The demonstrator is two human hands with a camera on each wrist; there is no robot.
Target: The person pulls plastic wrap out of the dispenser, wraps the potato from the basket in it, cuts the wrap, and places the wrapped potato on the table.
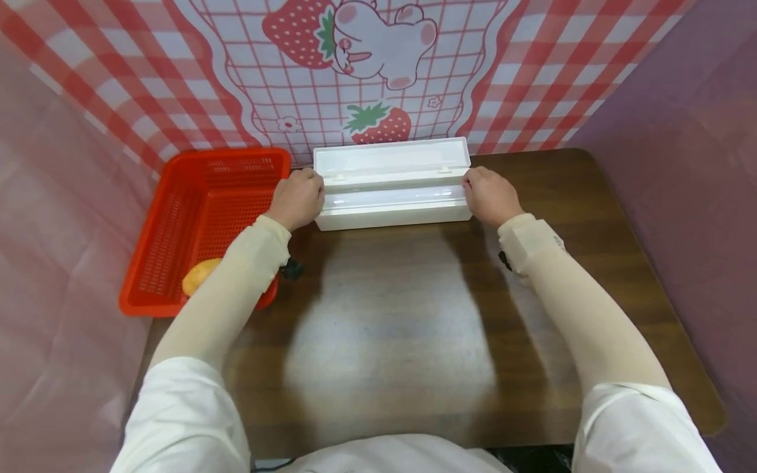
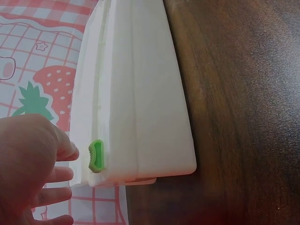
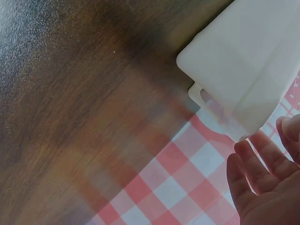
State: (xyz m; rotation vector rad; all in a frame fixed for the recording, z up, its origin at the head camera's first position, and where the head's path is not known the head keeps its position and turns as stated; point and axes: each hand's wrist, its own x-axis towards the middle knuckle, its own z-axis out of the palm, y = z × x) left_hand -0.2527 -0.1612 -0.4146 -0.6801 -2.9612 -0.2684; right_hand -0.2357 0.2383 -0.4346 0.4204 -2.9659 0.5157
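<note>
A long white cling film dispenser [image 1: 393,217] lies at the back of the table. In the head view its lid [image 1: 390,157] is tipped back, and shiny clear film shows inside. A small green slide cutter [image 2: 96,156] sits near one end in the left wrist view. At the dispenser's left end is my left hand [image 1: 298,199], its fingers fairly straight and pointing at the edge by the cutter. My right hand [image 1: 492,196] is at the other end; in the right wrist view its loosely bent fingertips [image 3: 246,146] touch the corner. The head view hides most fingertips.
A red plastic basket [image 1: 152,263] stands at the left, beneath my left forearm, with a yellow item [image 1: 200,276] in it. Behind the brown wooden table [image 1: 390,328] hangs a red checked strawberry cloth [image 1: 526,85]. Pinkish sheets hang at both sides.
</note>
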